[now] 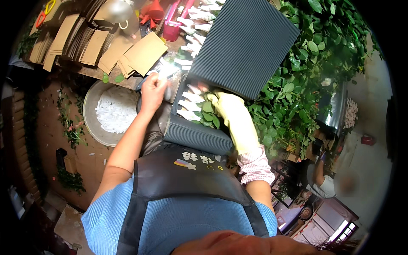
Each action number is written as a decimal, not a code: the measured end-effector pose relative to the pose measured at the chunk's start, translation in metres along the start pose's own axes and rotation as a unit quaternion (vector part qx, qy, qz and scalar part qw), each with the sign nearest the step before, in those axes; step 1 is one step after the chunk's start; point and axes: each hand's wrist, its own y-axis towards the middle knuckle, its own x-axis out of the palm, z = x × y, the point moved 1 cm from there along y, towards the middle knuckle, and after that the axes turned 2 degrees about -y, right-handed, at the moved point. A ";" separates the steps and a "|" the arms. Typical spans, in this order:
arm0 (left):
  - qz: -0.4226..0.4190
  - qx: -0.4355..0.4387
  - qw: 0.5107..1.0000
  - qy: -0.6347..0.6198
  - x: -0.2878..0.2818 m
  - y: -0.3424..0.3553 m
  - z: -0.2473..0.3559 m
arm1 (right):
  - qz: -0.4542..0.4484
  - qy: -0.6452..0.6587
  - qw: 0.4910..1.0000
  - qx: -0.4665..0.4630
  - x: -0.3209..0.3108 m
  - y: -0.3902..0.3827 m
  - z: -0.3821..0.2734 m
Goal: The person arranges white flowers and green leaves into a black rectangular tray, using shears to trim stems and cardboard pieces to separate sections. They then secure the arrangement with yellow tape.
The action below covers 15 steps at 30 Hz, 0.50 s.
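My bare left hand [154,91] is closed with its fingers drawn together beside the workbench edge. Glare hides what it may hold. In a yellow rubber glove, my right hand [221,104] is closed at a leafy flower stem [208,114], its fingertips partly hidden by leaves. Just left of the glove, several flower heads in white sleeves [189,114] lie in a row on a dark corrugated sheet [197,138]. A pinkish blurred bloom [202,87] shows above them. The sheet's larger upper part [244,46] rises beyond both hands, with more white-sleeved heads [195,38] along its left edge.
A round tub [89,114] of white sleeves stands left of my left arm. Cardboard pieces [146,53], a pink basket [172,32] and red funnels [154,10] crowd the bench. Leafy stems [280,106] are heaped on the right. Another person [321,182] is farther right.
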 end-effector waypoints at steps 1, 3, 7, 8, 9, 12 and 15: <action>-0.034 -0.007 0.997 0.069 0.004 0.004 -0.002 | -0.003 0.000 1.000 -0.002 0.001 0.002 -0.001; -0.153 -0.117 0.969 0.154 0.027 0.005 0.006 | -0.002 0.003 1.000 -0.004 0.001 0.001 0.001; -0.219 -0.141 0.958 0.122 0.055 0.002 0.007 | -0.005 0.010 1.000 -0.007 0.000 0.004 0.002; -0.192 -0.132 0.967 0.103 0.058 0.000 -0.004 | -0.004 0.013 1.000 -0.009 0.001 0.003 0.003; -0.172 -0.150 0.972 0.059 0.060 -0.004 -0.002 | -0.009 0.017 1.000 -0.009 0.002 0.003 0.004; -0.121 -0.130 0.984 0.001 0.064 -0.014 0.005 | -0.013 0.031 0.999 -0.009 0.002 0.003 0.006; -0.039 -0.060 0.996 -0.054 0.056 -0.017 -0.008 | -0.018 0.041 0.999 -0.011 -0.001 0.002 0.005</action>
